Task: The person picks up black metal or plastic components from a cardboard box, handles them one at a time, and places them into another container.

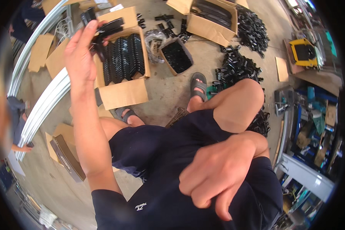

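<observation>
In the upper left of the frame, the open carton (123, 94) pushes a flap out over the floor, and silver rails (46, 101) bar the way farther left. A strip of bare floor (160, 94) opens at upper centre between that carton and the sandalled foot (197, 88), but a clear plastic bag (155, 46) and a small box (185, 70) block its top. Right of centre, the raised knee (239, 99) and a black heap (237, 63) stand in the way.

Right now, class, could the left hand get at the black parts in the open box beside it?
Probably yes: the open box leaves the black parts uncovered, and the left hand is close, though it holds other black pieces.
</observation>
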`<state>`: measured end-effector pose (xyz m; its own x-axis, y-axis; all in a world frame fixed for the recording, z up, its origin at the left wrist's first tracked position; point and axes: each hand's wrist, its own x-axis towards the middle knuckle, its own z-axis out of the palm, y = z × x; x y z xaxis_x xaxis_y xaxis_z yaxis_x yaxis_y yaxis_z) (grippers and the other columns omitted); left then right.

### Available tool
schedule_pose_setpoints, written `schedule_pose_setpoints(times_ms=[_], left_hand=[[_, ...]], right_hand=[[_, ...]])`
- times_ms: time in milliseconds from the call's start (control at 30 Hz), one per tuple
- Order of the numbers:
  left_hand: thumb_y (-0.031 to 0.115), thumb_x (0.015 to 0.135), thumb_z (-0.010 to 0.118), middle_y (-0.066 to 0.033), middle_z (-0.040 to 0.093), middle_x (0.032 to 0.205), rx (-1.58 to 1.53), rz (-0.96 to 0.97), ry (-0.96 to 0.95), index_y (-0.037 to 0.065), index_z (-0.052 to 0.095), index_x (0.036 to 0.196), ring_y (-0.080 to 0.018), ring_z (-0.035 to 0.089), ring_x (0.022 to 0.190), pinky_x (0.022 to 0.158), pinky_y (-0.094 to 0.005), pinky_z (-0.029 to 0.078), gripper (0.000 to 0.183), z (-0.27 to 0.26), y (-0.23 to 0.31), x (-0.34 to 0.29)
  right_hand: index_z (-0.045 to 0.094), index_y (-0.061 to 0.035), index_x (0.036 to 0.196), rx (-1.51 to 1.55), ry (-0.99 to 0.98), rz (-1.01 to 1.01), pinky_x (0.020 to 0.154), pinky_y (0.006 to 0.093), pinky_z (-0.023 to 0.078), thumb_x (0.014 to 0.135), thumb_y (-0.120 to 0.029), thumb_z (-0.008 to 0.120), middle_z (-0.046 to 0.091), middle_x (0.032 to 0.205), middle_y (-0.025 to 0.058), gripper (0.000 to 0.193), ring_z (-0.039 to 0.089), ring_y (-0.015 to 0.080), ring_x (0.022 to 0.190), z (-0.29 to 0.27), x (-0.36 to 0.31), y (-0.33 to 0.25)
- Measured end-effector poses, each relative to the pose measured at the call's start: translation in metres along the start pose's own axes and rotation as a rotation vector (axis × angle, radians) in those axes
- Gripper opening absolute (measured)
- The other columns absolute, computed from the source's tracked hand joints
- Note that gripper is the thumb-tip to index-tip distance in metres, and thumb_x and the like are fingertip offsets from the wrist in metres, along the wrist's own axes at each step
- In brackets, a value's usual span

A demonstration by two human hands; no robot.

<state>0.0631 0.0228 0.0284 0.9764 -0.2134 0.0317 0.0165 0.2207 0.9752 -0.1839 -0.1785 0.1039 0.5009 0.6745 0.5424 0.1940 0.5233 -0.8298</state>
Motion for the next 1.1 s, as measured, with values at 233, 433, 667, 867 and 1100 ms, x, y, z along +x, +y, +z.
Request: schedule_pose_setpoints(times_ms=[233, 433, 667, 867, 1100], left_hand=[[0.024, 0.099, 0.069, -0.0141, 0.074, 0.107, 0.002, -0.024, -0.03, -0.003, 0.07, 0.116, -0.0175, 0.07, 0.083, 0.076, -0.0287, 0.056, 0.032, 0.009, 0.001, 0.003], [0.021, 0.1, 0.066, -0.0148, 0.074, 0.108, -0.056, -0.039, -0.075, -0.004, 0.069, 0.115, -0.0202, 0.069, 0.081, 0.075, -0.0316, 0.057, 0.029, 0.03, -0.001, 0.001], [0.019, 0.101, 0.064, -0.0191, 0.072, 0.112, -0.03, -0.062, -0.111, -0.007, 0.066, 0.12, -0.0228, 0.07, 0.088, 0.076, -0.0327, 0.056, 0.033, 0.029, -0.009, -0.008], [0.02, 0.102, 0.063, -0.0203, 0.072, 0.114, -0.036, -0.135, -0.176, -0.008, 0.065, 0.121, -0.0262, 0.071, 0.104, 0.091, -0.037, 0.058, 0.034, 0.04, -0.009, -0.006], [0.02, 0.101, 0.065, -0.0185, 0.072, 0.112, -0.077, -0.124, -0.213, -0.004, 0.067, 0.12, -0.021, 0.07, 0.092, 0.076, -0.031, 0.055, 0.03, 0.04, -0.011, -0.009]], right_hand=[[0.053, -0.0055, 0.076, -0.104, -0.135, -0.107, 0.047, 0.0367, 0.04, 0.093, -0.028, 0.07, 0.047, 0.076, 0.0076, 0.033, 0.052, 0.0243, 0.063, 0.014, 0.016, -0.01], [0.056, -0.0179, 0.074, -1.12, 0.713, -0.547, 0.051, 0.0295, 0.035, 0.071, -0.001, 0.074, 0.039, 0.075, -0.001, 0.025, 0.038, 0.0149, 0.06, -0.008, -0.022, -0.028], [0.063, -0.0183, 0.076, -0.747, 0.728, -0.361, 0.059, 0.0275, 0.044, 0.075, 0.003, 0.074, 0.044, 0.077, -0.0019, 0.024, 0.045, 0.0138, 0.064, -0.008, -0.009, -0.022], [0.062, -0.0059, 0.072, -0.463, 0.51, -0.334, 0.044, 0.0281, 0.035, 0.085, -0.006, 0.067, 0.053, 0.073, 0.0042, 0.014, 0.044, 0.0162, 0.052, -0.023, 0.011, -0.027], [0.061, 0.0002, 0.069, -0.304, 0.704, -0.482, 0.039, 0.0317, 0.028, 0.091, -0.013, 0.067, 0.048, 0.065, 0.0078, 0.026, 0.04, 0.0173, 0.045, -0.018, 0.033, -0.014]])
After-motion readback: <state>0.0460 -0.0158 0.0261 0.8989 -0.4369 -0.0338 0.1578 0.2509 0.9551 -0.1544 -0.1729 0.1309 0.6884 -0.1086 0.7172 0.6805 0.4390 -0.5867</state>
